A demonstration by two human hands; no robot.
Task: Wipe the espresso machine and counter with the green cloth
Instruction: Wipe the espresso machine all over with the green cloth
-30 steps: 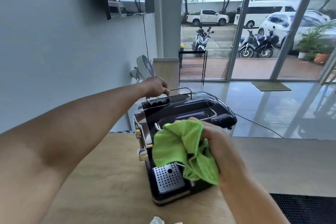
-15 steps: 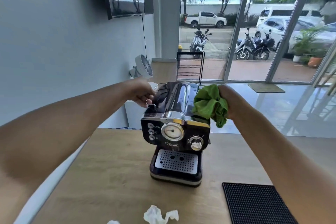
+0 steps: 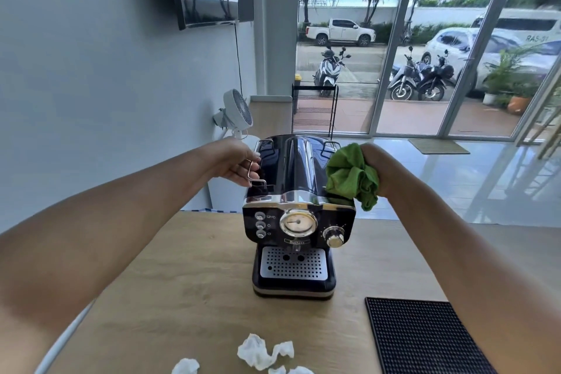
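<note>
Grip, right hand (image 3: 377,167): clenched round bunched green cloth (image 3: 349,177), pressed against upper right edge of glossy black espresso machine (image 3: 299,223). Grip, left hand (image 3: 233,163): curled round thin wire rail (image 3: 254,174) opposite. Surround: pale wood-grain counter (image 3: 182,282), ribbed black rubber mat (image 3: 425,338), crumpled white tissues (image 3: 263,353).

Bare bench (image 3: 188,276) lies open left of the espresso machine (image 3: 296,215), while a black rubber mat (image 3: 425,337) blocks the right front and crumpled tissues (image 3: 264,354) litter the near edge.

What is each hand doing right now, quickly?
Left hand: grips the left side of the machine.
Right hand: grips the bunched cloth, pressed against the machine at its upper right.
</note>
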